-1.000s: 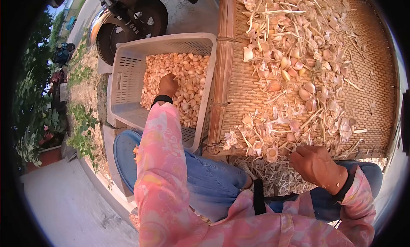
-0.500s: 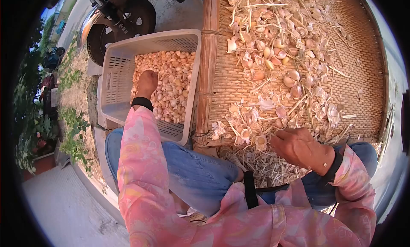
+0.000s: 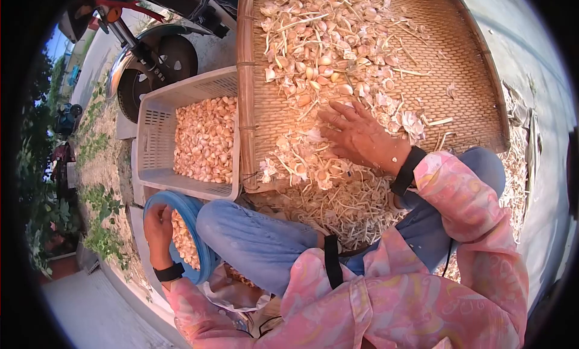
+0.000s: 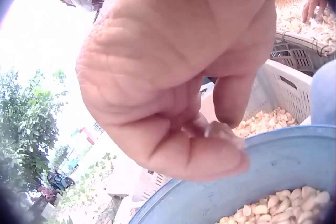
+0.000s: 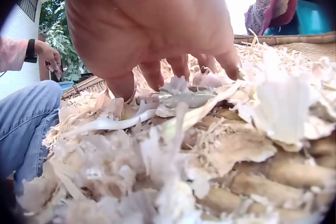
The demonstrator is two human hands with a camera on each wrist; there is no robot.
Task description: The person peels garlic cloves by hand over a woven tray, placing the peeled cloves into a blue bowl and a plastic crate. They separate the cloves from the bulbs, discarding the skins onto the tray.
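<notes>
Your left hand (image 3: 158, 225) is positioned over the rim of the blue bowl (image 3: 194, 208), which stands just beside your left knee. In the left wrist view the fingers (image 4: 210, 153) are curled inward and pinch a peeled garlic clove (image 4: 220, 128) against the thumb; the clove sits directly above the bowl wall. Below the grasp, the bowl holds more peeled cloves (image 4: 273, 203). Past the hand, on the far side of the bowl, stands the white plastic crate (image 3: 155, 132), partly filled with a layer of garlic cloves (image 3: 204, 139).

Your right hand (image 3: 359, 138) lies palm down on the woven bamboo tray (image 3: 458, 71). Its fingers (image 3: 344, 112) are spread and nearly straight, released, resting on the loose garlic skins and stalks (image 3: 325, 47) without closing on any piece. In the right wrist view the fingertips (image 5: 181, 69) touch the top of the heap of papery skins (image 5: 173, 95). The bulk of the unpeeled garlic lies beyond the fingertips, toward the middle and far side of the tray. Under the wrist, off the near edge of the tray, discarded stalks (image 3: 350, 207) lie heaped against your jeans (image 3: 253, 240)
</notes>
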